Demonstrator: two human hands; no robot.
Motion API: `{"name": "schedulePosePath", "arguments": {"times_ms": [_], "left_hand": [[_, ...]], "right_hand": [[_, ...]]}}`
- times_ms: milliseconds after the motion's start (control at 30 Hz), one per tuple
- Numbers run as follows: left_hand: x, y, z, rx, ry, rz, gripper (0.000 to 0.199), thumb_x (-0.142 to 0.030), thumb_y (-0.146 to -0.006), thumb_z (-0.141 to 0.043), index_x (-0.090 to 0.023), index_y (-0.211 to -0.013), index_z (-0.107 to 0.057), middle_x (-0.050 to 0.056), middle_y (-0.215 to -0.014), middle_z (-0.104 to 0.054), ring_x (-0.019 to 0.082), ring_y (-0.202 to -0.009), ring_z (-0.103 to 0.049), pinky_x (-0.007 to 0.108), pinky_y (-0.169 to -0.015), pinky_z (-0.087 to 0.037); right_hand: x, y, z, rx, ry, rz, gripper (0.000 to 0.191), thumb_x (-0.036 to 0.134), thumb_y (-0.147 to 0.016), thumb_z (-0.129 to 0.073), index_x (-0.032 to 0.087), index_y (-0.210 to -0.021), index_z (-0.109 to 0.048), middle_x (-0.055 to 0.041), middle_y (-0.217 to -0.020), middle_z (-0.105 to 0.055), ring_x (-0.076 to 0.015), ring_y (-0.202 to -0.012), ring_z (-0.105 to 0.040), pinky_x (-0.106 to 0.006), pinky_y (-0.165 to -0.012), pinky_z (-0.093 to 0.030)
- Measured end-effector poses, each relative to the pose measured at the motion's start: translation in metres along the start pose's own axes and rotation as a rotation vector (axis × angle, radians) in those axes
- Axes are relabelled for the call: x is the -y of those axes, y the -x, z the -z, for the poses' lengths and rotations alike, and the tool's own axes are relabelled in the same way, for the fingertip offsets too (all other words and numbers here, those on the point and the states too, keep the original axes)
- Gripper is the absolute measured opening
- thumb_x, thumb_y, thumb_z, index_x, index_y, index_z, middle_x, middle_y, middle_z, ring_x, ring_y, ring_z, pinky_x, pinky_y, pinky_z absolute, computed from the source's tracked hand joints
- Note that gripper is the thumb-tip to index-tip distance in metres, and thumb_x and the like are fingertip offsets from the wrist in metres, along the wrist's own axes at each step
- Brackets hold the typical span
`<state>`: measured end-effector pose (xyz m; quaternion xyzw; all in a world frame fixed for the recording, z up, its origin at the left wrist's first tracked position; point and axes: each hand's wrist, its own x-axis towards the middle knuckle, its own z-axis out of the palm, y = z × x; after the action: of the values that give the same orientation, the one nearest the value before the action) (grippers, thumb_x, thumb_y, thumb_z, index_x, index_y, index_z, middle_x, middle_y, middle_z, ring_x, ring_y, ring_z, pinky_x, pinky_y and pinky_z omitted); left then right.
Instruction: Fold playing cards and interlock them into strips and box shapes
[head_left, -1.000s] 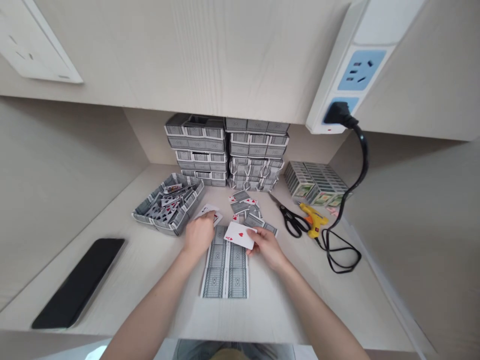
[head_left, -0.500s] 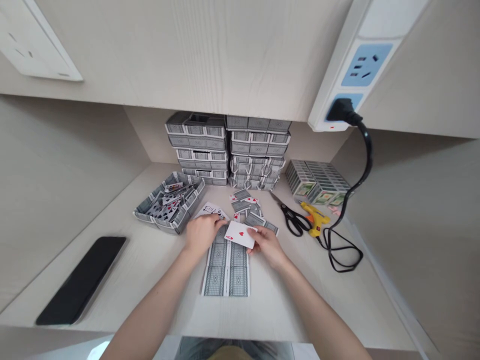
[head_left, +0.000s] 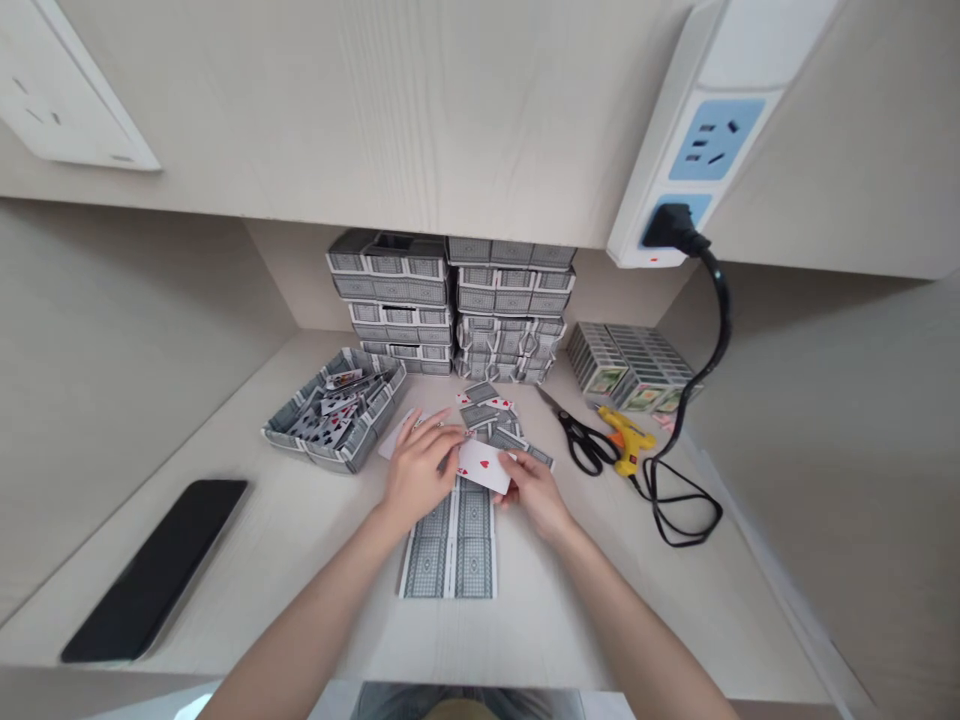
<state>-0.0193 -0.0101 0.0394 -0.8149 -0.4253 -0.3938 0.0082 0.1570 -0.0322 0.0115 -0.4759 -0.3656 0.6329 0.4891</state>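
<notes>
From the head camera, a shallow tray (head_left: 304,440) built of card backs sits left of centre on the desk (head_left: 285,540), and loose playing cards lie jumbled inside it, some face up. Behind it, against the back wall, two stacks of similar grey trays (head_left: 450,310) stand side by side; the top left one shows a dark open compartment, its contents too dim to tell. To the right, a block of boxed card packs (head_left: 626,365) stands in rows.

The right hand (head_left: 536,492) pinches a face-up card with a red heart (head_left: 486,466) by its right edge, holding it just above the far end of a flat sheet of face-down cards (head_left: 452,540). The left hand (head_left: 420,472) lies with fingers spread, fingertips touching the card's left edge; another white card (head_left: 395,433) pokes out from under it. Scattered loose cards (head_left: 491,415) lie just beyond.

Scissors (head_left: 577,432) and a yellow glue gun (head_left: 628,436) lie right of the hands, its black cable (head_left: 679,500) looping near the right wall. A black phone (head_left: 154,565) rests near the front left edge. Bare desk lies between phone and sheet, and along the front edge.
</notes>
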Motion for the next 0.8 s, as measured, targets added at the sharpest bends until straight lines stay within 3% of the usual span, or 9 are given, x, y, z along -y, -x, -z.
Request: {"name": "schedulePosePath", "arguments": {"times_ms": [100,200,333,500,600,700,800], "left_hand": [[-0.007,0.001,0.001,0.003,0.104,-0.114,0.023,-0.007,-0.074,-0.047,-0.022,-0.075,-0.063,0.0,-0.104,-0.065,0.021,-0.12,-0.043,0.052,-0.107,-0.018],[-0.011,0.002,-0.001,0.073,0.202,-0.173,0.026,-0.004,-0.072,-0.045,-0.021,-0.074,-0.064,0.001,-0.114,-0.061,0.021,-0.125,-0.037,0.051,-0.107,-0.019],[-0.013,0.004,-0.005,0.212,0.327,-0.192,0.034,0.002,-0.069,-0.042,-0.021,-0.078,-0.066,0.002,-0.124,-0.054,0.02,-0.127,-0.034,0.048,-0.107,-0.021],[-0.01,0.004,-0.006,0.218,0.57,-0.139,0.041,0.002,-0.071,-0.041,-0.025,-0.085,-0.069,0.001,-0.13,-0.049,0.022,-0.129,-0.029,0.049,-0.107,-0.022],[-0.008,0.002,-0.006,0.106,0.796,0.099,0.033,-0.009,-0.076,-0.047,-0.023,-0.101,-0.064,0.006,-0.129,-0.049,0.023,-0.126,-0.035,0.045,-0.103,-0.029],[-0.007,-0.002,-0.008,0.02,0.951,0.533,0.036,-0.024,-0.075,-0.056,-0.019,-0.11,-0.057,0.01,-0.12,-0.056,0.022,-0.108,-0.054,0.038,-0.089,-0.044],[-0.006,-0.005,-0.01,0.204,1.06,0.873,0.035,-0.033,-0.068,-0.064,-0.013,-0.097,-0.062,0.009,-0.095,-0.067,0.018,-0.08,-0.063,0.031,-0.071,-0.051]], "right_hand": [[0.002,0.001,-0.001,0.003,-0.005,0.002,0.036,0.052,-0.067,-0.062,0.017,-0.07,-0.057,0.0022,-0.046,-0.056,-0.0113,-0.037,-0.051,-0.021,-0.032,-0.034],[0.003,0.001,0.0,0.007,-0.019,0.014,0.037,0.053,-0.068,-0.062,0.017,-0.071,-0.057,0.0022,-0.047,-0.056,-0.0104,-0.037,-0.05,-0.02,-0.033,-0.032],[0.001,0.0,0.001,0.018,-0.029,0.041,0.035,0.05,-0.067,-0.064,0.017,-0.076,-0.058,0.0034,-0.052,-0.057,-0.0078,-0.037,-0.046,-0.02,-0.033,-0.031],[0.003,0.001,0.001,0.031,-0.028,0.068,0.034,0.047,-0.065,-0.068,0.017,-0.079,-0.059,0.0045,-0.054,-0.056,-0.0054,-0.038,-0.042,-0.018,-0.034,-0.028],[0.005,0.001,0.001,0.026,-0.014,0.068,0.034,0.047,-0.064,-0.068,0.016,-0.074,-0.058,0.0047,-0.051,-0.055,-0.0056,-0.037,-0.042,-0.018,-0.033,-0.027],[0.004,0.001,0.0,0.029,0.019,0.08,0.034,0.048,-0.064,-0.068,0.016,-0.073,-0.058,0.0042,-0.051,-0.056,-0.0062,-0.037,-0.043,-0.018,-0.033,-0.028],[0.002,0.001,0.0,0.027,0.047,0.092,0.034,0.048,-0.064,-0.067,0.016,-0.074,-0.058,0.004,-0.053,-0.058,-0.0068,-0.038,-0.045,-0.018,-0.034,-0.031]]}}
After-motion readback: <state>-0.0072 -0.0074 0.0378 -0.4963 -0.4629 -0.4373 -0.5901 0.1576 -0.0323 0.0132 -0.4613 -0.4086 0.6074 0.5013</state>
